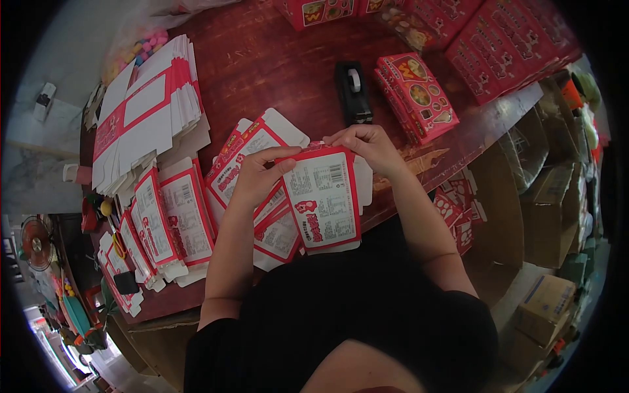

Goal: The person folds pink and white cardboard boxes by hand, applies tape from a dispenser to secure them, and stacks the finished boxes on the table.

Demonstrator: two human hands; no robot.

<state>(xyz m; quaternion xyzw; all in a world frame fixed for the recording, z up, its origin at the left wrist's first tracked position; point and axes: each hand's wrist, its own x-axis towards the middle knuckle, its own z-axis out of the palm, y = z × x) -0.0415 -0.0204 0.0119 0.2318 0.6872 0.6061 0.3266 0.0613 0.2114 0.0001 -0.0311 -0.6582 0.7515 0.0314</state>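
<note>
A red-and-white printed carton (324,203) is in front of my body, its text panel and barcode facing up. My left hand (262,171) grips its upper left corner, thumb on the panel. At the upper right edge, my right hand (367,147) pinches the carton's top, thumb and forefinger together; a small bit of white shows at the fingertips. Beneath and left of it lie several flat cartons (226,171), fanned out and overlapping. A black tape dispenser (352,92) stands just beyond my right hand.
Closed red boxes (419,98) lie right of the dispenser, and larger red printed cartons (504,49) stand behind. Stacks of flat white-and-red card (147,98) fill the table's left side. Brown cardboard boxes (544,308) sit on the floor at right. The dark red table (275,65) has worn patches.
</note>
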